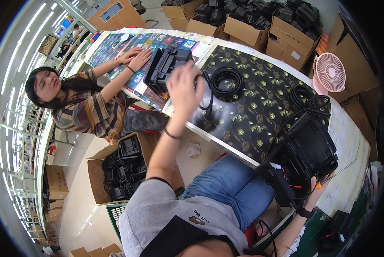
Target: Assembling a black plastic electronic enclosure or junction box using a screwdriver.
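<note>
The left hand [184, 88] is hovering blurred, fingers spread, just beside a black device [165, 66] on the tabletop [350, 141]; the right hand [316, 190] is gripping another black unit [309, 150], fingers mostly hidden

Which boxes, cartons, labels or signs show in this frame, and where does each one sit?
Open brown cardboard cartons: behind the table's far edge, filled with black devices.
Open brown cardboard carton: on the floor left of the person, holding black devices.
Closed brown cardboard boxes: stacked on the floor at far left.
Brown board with a pale sign: upper left.
</note>
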Tool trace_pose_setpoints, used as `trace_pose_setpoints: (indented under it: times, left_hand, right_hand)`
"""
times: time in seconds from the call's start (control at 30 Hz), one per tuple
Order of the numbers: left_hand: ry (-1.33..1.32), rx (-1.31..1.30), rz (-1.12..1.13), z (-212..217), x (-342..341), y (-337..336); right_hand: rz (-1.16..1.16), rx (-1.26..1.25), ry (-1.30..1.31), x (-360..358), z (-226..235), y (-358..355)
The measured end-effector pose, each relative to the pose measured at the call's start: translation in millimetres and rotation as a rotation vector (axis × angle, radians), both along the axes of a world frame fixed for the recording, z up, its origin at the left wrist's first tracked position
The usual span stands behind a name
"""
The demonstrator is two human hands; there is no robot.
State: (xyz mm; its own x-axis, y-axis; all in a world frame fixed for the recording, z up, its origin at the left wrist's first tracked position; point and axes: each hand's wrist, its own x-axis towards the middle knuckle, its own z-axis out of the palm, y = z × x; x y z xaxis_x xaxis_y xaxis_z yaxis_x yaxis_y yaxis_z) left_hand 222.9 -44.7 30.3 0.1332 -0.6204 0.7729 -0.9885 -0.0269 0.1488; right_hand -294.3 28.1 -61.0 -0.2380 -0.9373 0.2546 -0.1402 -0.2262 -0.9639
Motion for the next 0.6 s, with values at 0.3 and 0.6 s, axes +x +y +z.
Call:
trace_pose_setpoints:
  times: [0.3, 0.6]
  left_hand:
    - [-0.019, 0.334, 0.194, 28.6, 127.9, -94.9]
    - [0.071, 0.08, -0.261, 16.0, 0.4, -3.4]
  right_hand:
    - [0.014, -0.019, 0.012, -1.5, -5.5, -4.5]
    - [0.019, 0.008, 0.041, 1.7, 2.8, -0.6]
